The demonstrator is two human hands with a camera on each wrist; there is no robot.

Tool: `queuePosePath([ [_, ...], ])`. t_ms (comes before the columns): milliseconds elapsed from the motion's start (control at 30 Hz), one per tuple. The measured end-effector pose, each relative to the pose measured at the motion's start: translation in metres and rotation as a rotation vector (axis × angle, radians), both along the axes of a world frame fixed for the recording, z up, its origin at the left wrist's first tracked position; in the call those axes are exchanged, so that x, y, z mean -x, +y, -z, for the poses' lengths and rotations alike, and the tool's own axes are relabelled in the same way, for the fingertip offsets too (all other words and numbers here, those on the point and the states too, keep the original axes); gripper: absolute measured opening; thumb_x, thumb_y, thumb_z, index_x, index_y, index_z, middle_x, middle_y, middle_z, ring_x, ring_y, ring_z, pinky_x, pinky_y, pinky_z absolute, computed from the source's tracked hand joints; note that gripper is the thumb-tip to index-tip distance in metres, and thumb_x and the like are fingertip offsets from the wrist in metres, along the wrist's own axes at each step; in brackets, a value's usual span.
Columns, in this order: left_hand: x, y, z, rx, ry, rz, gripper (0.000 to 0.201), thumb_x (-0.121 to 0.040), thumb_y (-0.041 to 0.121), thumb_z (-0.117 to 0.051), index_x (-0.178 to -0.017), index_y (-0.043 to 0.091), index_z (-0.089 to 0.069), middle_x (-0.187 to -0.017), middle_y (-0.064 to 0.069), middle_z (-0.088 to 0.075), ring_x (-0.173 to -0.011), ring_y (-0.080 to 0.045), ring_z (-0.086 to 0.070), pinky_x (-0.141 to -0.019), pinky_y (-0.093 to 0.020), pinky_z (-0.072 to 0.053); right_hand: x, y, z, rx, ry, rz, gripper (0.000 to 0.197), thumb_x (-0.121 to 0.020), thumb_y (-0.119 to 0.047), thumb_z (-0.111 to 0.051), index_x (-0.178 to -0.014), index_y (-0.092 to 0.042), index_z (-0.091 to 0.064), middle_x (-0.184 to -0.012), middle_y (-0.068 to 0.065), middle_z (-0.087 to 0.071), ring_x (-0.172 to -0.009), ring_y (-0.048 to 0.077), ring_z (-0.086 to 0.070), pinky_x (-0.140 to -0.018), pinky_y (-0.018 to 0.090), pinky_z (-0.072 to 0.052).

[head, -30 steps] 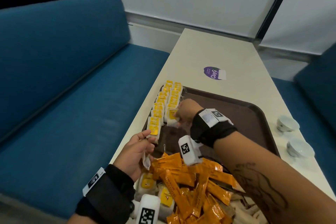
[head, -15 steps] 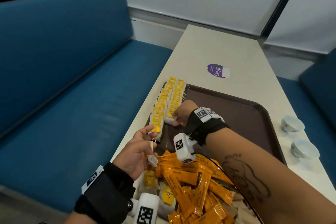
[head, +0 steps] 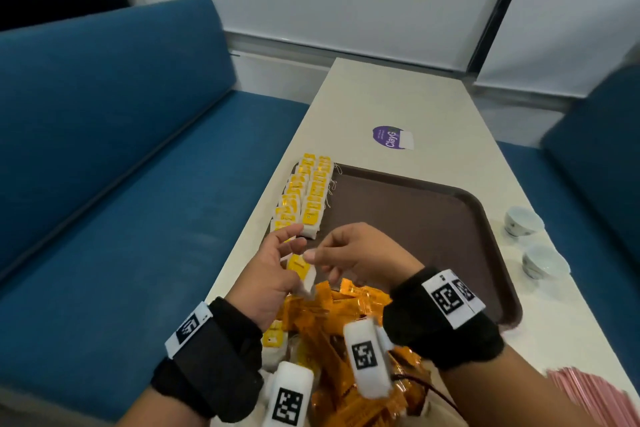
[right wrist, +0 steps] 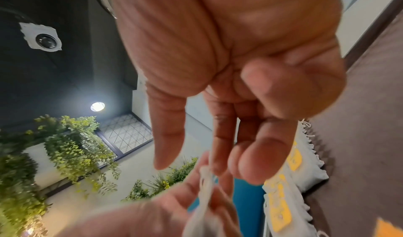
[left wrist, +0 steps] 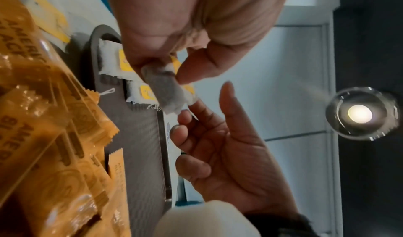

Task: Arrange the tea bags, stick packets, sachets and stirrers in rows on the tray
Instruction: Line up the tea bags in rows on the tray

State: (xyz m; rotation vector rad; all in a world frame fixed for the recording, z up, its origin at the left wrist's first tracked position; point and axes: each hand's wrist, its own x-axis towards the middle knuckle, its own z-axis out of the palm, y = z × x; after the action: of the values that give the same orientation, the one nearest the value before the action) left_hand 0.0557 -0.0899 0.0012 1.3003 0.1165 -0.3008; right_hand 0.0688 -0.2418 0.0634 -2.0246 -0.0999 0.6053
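Note:
A brown tray (head: 415,218) lies on the cream table. Two rows of yellow-labelled tea bags (head: 310,198) run along its left edge. Above the tray's near left corner my left hand (head: 292,253) pinches one tea bag (head: 303,274) between thumb and finger; the left wrist view shows that pinch on the tea bag (left wrist: 167,92). My right hand (head: 318,260) faces it with loose fingers whose tips touch the bag's end, thumb apart (right wrist: 167,154). A heap of orange stick packets (head: 332,319) lies under both wrists, with loose tea bags (head: 273,340) beside it.
Two small white cups (head: 521,220) (head: 543,260) stand on the table right of the tray. Pink stirrers (head: 595,395) lie at the near right. A purple sticker (head: 389,137) is beyond the tray. Blue sofas (head: 121,184) flank the table.
My right hand left the near end of the tea bag rows and came back to meet the left hand. The left hand lifted its tea bag toward it.

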Motion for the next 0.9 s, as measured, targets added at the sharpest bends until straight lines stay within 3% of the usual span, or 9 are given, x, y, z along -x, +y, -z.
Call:
queuePosePath([
  [100, 0.006, -0.006, -0.003, -0.111, -0.090, 0.035, 0.075, -0.069, -0.028, -0.052, -0.107, 0.036, -0.052, -0.116, 0.000, -0.052, -0.115, -0.023, -0.051, -0.067, -0.034, -0.049, 0.016, 0.001, 0.006, 0.040, -0.044, 0.016, 0.016, -0.083, -0.029, -0.071, -0.075, -0.018, -0.062, -0.059, -0.005, -0.060, -0.046, 0.000, -0.049, -0.045, 0.014, -0.036],
  [267, 0.014, -0.003, -0.004, -0.231, -0.143, 0.081, 0.050, -0.073, -0.002, -0.074, -0.111, 0.025, -0.055, -0.108, -0.006, -0.064, -0.100, -0.025, -0.062, -0.084, -0.040, -0.053, 0.026, -0.007, 0.009, -0.191, -0.064, 0.187, 0.010, -0.089, -0.014, -0.064, -0.079, -0.013, -0.060, -0.066, 0.003, -0.060, -0.044, 0.001, -0.050, -0.039, 0.012, -0.034],
  [333, 0.018, -0.001, -0.005, -0.279, -0.148, 0.091, 0.030, -0.079, 0.006, -0.070, -0.104, 0.019, -0.059, -0.101, -0.008, -0.068, -0.093, -0.025, -0.064, -0.080, -0.038, -0.053, 0.027, -0.011, 0.009, -0.235, -0.065, 0.202, 0.008, -0.090, -0.013, -0.062, -0.082, -0.013, -0.059, -0.068, 0.005, -0.061, -0.049, 0.006, -0.053, -0.040, 0.015, -0.035],
  [433, 0.022, 0.001, -0.004, -0.311, -0.157, 0.059, 0.015, -0.083, 0.006, -0.066, -0.094, 0.016, -0.062, -0.088, -0.006, -0.069, -0.078, -0.018, -0.063, -0.064, -0.028, -0.049, 0.025, -0.011, 0.010, -0.253, -0.046, 0.195, 0.007, -0.090, -0.012, -0.060, -0.084, -0.012, -0.058, -0.069, 0.006, -0.063, -0.055, 0.013, -0.056, -0.040, 0.017, -0.034],
  [667, 0.020, 0.017, 0.003, -0.340, -0.112, -0.029, 0.022, -0.084, 0.000, -0.063, -0.095, 0.019, -0.060, -0.080, 0.000, -0.063, -0.072, -0.012, -0.058, -0.054, -0.017, -0.043, -0.015, -0.004, 0.011, -0.114, -0.088, 0.300, 0.014, -0.095, -0.012, -0.054, -0.081, -0.014, -0.054, -0.069, 0.009, -0.066, -0.053, 0.012, -0.061, -0.036, 0.018, -0.032],
  [800, 0.021, 0.029, 0.008, -0.340, -0.063, -0.041, 0.019, -0.086, 0.002, -0.061, -0.097, 0.018, -0.062, -0.079, 0.000, -0.063, -0.072, -0.013, -0.057, -0.058, -0.025, -0.044, -0.060, -0.003, 0.021, 0.028, -0.026, 0.320, 0.020, -0.094, -0.006, -0.050, -0.076, -0.015, -0.048, -0.064, 0.006, -0.058, -0.051, 0.013, -0.058, -0.036, 0.017, -0.033],
  [900, 0.020, 0.035, 0.013, -0.343, -0.016, -0.047, 0.018, -0.086, 0.003, -0.062, -0.098, 0.017, -0.061, -0.078, -0.001, -0.059, -0.071, -0.014, -0.055, -0.062, -0.031, -0.047, -0.082, 0.005, 0.036, 0.108, 0.070, 0.295, 0.022, -0.091, -0.005, -0.054, -0.072, -0.016, -0.048, -0.072, 0.004, -0.056, -0.057, 0.014, -0.056, -0.043, 0.020, -0.047],
])
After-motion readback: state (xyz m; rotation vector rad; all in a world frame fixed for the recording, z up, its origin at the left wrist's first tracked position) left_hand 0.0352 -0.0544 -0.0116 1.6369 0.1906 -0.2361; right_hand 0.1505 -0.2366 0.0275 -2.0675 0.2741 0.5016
